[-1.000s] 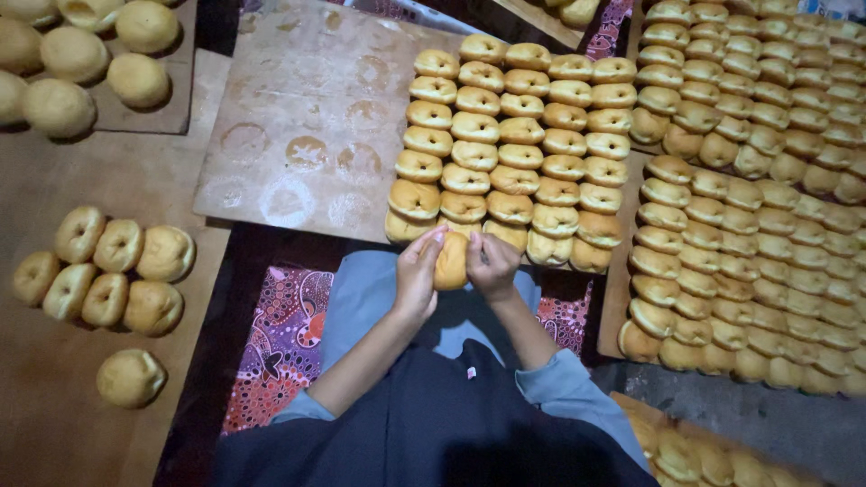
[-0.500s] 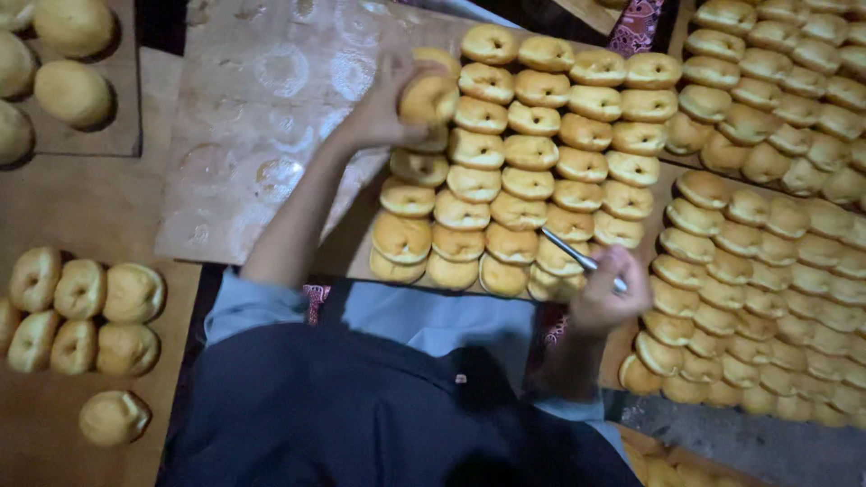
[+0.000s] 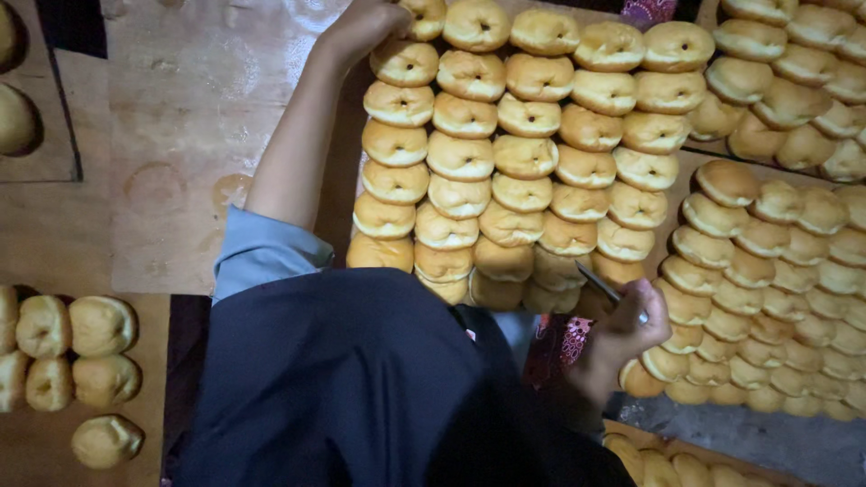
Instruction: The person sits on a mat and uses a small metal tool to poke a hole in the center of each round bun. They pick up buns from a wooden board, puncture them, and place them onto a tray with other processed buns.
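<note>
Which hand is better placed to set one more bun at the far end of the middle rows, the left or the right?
Probably the left hand: it reaches the top of the bun rows. The right hand is near the body, gripping a thin tool.

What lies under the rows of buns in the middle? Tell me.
A pale wooden board shows bare to their left, so the buns seem to rest on it. The wood directly beneath them is covered, so its state is hidden.

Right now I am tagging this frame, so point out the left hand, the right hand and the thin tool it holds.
left hand (image 3: 361,32), head view, on the back of the hand.
right hand (image 3: 622,334), head view, on the knuckles.
thin tool (image 3: 597,281), head view, on its dark shaft.
</note>
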